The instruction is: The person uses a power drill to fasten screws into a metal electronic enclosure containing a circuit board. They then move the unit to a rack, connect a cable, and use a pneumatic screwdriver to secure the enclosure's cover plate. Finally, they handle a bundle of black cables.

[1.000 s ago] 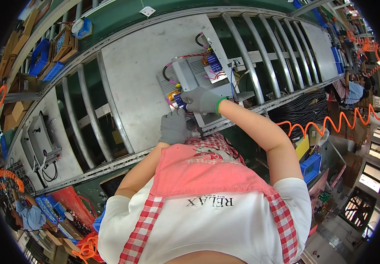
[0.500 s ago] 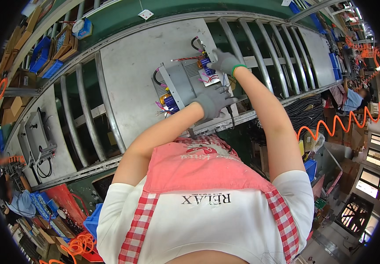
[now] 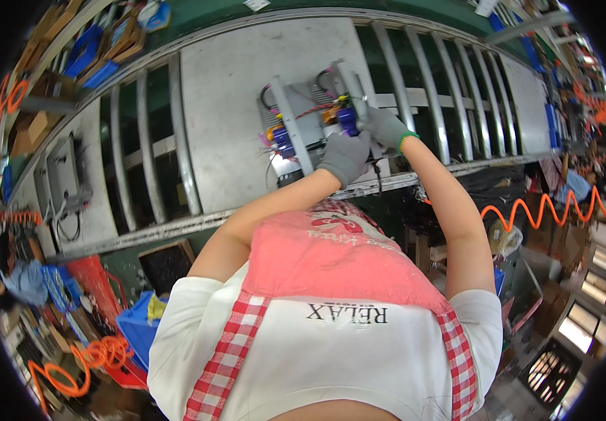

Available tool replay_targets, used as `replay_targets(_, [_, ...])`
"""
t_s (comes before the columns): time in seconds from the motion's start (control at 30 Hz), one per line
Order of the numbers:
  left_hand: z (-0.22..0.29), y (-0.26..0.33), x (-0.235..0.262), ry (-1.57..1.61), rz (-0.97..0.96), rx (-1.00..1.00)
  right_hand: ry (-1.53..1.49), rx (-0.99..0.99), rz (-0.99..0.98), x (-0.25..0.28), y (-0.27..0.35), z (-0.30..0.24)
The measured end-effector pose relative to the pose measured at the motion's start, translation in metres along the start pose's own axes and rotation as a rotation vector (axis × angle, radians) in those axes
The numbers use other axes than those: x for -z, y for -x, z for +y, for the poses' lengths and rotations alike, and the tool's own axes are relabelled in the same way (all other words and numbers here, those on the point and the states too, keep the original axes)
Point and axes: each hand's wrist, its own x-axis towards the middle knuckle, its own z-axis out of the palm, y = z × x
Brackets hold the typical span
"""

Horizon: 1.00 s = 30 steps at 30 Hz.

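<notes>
Two electronic assemblies with grey heatsinks lie side by side on a metal plate, each with a long metal strip, blue cylindrical components and yellow-orange coils. The left assembly (image 3: 283, 142) has a strip slanting across it, and thin wires stick out at its left. At the lower end of the right assembly (image 3: 347, 121) is my left hand (image 3: 345, 156), grey-gloved, its fingers curled in; what it grips is hidden. My right hand (image 3: 385, 128), gloved too with a green cuff, bends its fingers round the right side of that assembly. A black cable hangs below my hands.
The metal plate (image 3: 225, 77) bears the assemblies, with roller bars (image 3: 450, 105) to its right and more rollers to its left. A grey metal housing (image 3: 64, 172) rests on the far-left plate. Orange coiled hoses (image 3: 538, 214) hang on both sides. Blue bins (image 3: 134, 326) stand below left.
The right assembly has come toward me, level with the left one. My left hand has gone from lying flat to curled, and my right hand has come down closer to it.
</notes>
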Motion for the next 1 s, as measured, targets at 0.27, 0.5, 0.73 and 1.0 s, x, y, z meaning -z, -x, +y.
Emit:
replay_targets(0.27, [-0.096, 0.091, 0.031, -0.036, 0.636, 0.432, -0.337, -0.155, 0.823, -0.047, 0.088, 0.100])
replay_targets(0.5, [-0.216, 0.384, -0.016, 0.008, 0.122, 1.953, 0.310, -0.635, -0.486, -0.118, 0.133, 0.168])
replay_targets(0.73, [-0.206, 0.438, -0.097, 0.257, 0.307, 2.091, -0.021, -1.051, -0.426, -0.110, 0.114, 0.158])
replay_targets(1.0, [-0.227, 0.465, -0.155, 0.471, 1.047, 1.829, -0.181, -1.016, -0.557, -0.079, 0.136, 0.186])
